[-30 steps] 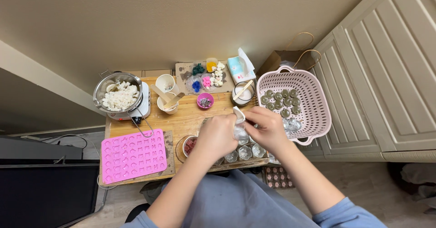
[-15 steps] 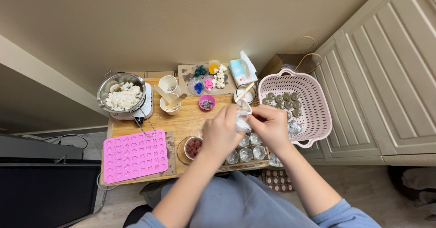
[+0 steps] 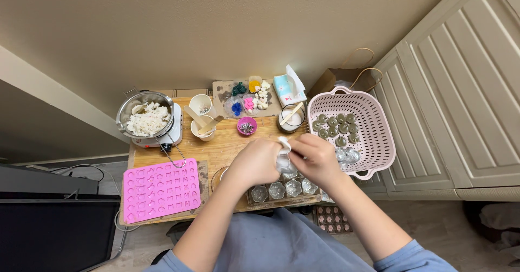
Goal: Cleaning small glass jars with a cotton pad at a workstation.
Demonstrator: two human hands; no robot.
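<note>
1. Clenching left hand [image 3: 254, 162] and right hand [image 3: 316, 158] together, each grip grasping a small glass cup [image 3: 285, 165] and white cloth [image 3: 283, 145].
2. Hovering above the bench [image 3: 216, 147], just beside the pink basket [image 3: 374, 136].

Both forearms reach forward and angle inward until the hands meet. The left hand [image 3: 254, 162] is curled closed, knuckles up. The right hand [image 3: 315, 158] faces it, fingers pinched together at the shared grip.

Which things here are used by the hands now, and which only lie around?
In use: left hand, right hand, white tissue, small glass jar.
Lying about: pink mould, metal pot, pink basket, tissue box.
</note>
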